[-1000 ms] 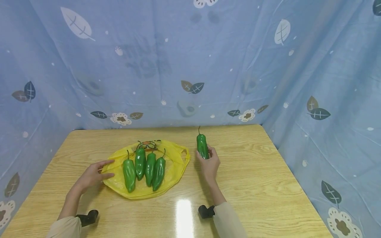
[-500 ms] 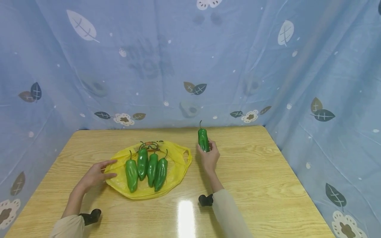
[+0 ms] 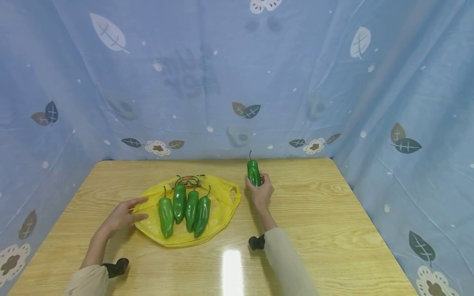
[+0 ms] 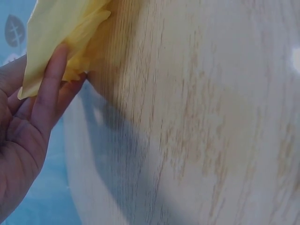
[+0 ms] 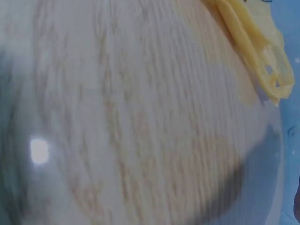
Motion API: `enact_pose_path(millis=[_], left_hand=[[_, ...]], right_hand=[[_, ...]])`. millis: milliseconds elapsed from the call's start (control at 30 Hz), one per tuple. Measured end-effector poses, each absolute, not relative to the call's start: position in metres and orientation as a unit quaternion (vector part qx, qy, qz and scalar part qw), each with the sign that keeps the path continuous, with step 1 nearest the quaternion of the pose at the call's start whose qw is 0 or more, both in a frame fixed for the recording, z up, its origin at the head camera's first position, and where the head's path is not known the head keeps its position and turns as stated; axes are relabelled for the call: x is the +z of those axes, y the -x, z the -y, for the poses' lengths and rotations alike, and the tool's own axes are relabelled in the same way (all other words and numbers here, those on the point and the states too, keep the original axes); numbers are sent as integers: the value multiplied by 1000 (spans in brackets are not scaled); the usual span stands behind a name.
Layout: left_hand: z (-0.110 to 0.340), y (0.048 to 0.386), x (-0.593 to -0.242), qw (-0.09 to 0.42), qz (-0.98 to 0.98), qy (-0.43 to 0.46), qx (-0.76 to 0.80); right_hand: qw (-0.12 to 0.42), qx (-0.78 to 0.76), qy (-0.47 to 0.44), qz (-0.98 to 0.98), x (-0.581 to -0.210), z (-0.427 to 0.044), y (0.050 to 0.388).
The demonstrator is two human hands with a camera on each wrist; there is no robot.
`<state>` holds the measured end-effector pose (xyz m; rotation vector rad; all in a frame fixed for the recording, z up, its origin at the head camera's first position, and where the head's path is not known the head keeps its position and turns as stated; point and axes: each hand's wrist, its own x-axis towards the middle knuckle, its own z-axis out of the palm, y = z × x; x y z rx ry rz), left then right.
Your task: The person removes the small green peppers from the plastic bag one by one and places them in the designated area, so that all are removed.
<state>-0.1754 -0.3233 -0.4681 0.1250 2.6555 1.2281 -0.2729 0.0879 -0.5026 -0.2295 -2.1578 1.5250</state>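
Note:
A yellow plastic bag (image 3: pixel 218 209) lies flat on the wooden table, with several long green peppers (image 3: pixel 180 203) side by side on it, stems pointing away. At the bag's left edge is my left hand (image 3: pixel 120 216), thumb and forefinger apart. In the left wrist view a fold of the yellow bag (image 4: pixel 49 40) runs between the fingers of that hand (image 4: pixel 33 122). Right of the bag, my right hand (image 3: pixel 261 193) grips another green pepper (image 3: pixel 253 170) by its lower part, stem up. The right wrist view misses the held pepper.
The wooden table (image 3: pixel 314 230) reaches back to a blue patterned curtain (image 3: pixel 207 82), which also hangs on both sides. One bag handle loop (image 3: pixel 235 195) points toward my right hand. A black wrist-worn device (image 3: pixel 256 242) sits at the right cuff, another (image 3: pixel 116 268) at the left.
The right hand has moved slightly away from me with its pepper. The left hand stays at the bag's edge. The whole head view has shifted a little.

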Motion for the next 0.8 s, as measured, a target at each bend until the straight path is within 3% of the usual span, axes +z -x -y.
enact_pose_path(millis=[800], left_hand=[[330,177,-472,99,-889,-47,444]], right_hand=[[202,534,115,813,-514,-61,284]])
